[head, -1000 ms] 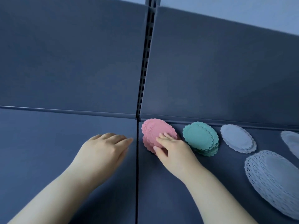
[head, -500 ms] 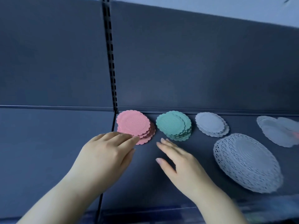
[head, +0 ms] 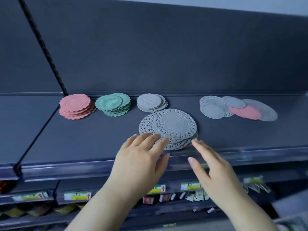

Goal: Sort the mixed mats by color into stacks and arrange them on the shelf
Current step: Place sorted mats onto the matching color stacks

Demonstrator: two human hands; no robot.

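Both hands left the pink stack (head: 75, 106), now at lacy grey stack (head: 168, 129) nr shelf (head: 100, 135) front edge. Left hand (head: 140, 157) & right hand (head: 211, 170): fingers spread, holding nothing. Cup both sides, square it evenly.

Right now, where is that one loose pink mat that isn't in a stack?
In the head view, the loose pink mat lies at the right of the shelf, in the unsorted pile, overlapping grey mats, far from the pink stack at the left.
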